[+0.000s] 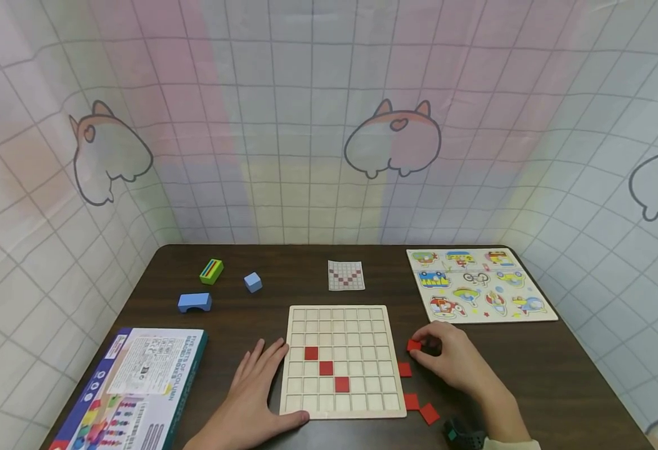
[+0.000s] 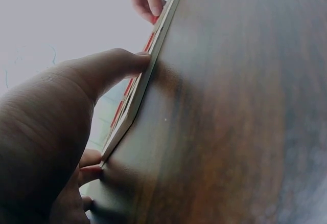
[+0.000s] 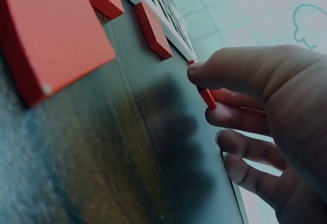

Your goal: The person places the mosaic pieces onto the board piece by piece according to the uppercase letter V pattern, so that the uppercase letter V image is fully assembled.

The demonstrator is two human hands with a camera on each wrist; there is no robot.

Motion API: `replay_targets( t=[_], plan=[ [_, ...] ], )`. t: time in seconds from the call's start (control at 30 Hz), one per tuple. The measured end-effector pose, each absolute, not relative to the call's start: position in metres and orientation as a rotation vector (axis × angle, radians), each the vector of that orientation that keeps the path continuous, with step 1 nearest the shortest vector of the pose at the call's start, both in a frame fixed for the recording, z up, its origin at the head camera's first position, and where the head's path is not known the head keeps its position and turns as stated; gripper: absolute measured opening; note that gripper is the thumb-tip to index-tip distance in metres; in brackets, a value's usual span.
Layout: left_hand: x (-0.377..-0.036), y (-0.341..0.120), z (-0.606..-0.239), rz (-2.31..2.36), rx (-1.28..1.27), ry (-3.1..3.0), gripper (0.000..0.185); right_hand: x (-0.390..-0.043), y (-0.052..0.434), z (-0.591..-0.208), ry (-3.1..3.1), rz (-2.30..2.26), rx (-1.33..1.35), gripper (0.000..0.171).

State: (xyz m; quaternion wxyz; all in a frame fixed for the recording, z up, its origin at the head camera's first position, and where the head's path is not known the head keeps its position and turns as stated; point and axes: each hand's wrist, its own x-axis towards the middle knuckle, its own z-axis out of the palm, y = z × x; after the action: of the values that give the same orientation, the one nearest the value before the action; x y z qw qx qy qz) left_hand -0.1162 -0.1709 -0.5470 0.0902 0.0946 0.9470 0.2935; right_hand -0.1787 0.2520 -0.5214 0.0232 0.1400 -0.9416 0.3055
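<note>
A red tile (image 1: 413,344) is pinched between thumb and fingertips of the right hand (image 1: 457,364), just off the right edge of the grid board (image 1: 341,359), low over the table (image 1: 559,369). In the right wrist view the tile (image 3: 206,96) is seen edge-on, tipped up on one side rather than lying flat. The left hand (image 1: 252,390) is laid flat, fingers straight, against the board's left edge — in the left wrist view the thumb (image 2: 110,68) is pressed to the board's rim (image 2: 145,75).

3 red tiles already sit in the board on a diagonal running down to the right (image 1: 325,368); 3 loose tiles lie on the table beside the right edge (image 1: 404,369), (image 1: 412,401), (image 1: 429,413).

Risks, as judged from here: the pinch is shallow, on the tile's edges only, so the tile could slip and drop among the loose ones. If it were brought down tilted, a corner could catch on a cell wall and the tile would sit cocked. The board could also be nudged — only the flat left hand steadies it.

The tile is square, so no true long axis can be named; its flat face is tilted, with edges roughly in line with the board's grid.
</note>
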Motion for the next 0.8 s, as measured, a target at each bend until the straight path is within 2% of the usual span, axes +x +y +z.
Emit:
replay_targets(
  t=[0.8],
  plan=[
    [-0.117, -0.171, -0.548, 0.905, 0.313, 2.809, 0.132, -0.190, 0.221, -0.520, -2.783, 0.996, 0.569, 0.025]
  ],
)
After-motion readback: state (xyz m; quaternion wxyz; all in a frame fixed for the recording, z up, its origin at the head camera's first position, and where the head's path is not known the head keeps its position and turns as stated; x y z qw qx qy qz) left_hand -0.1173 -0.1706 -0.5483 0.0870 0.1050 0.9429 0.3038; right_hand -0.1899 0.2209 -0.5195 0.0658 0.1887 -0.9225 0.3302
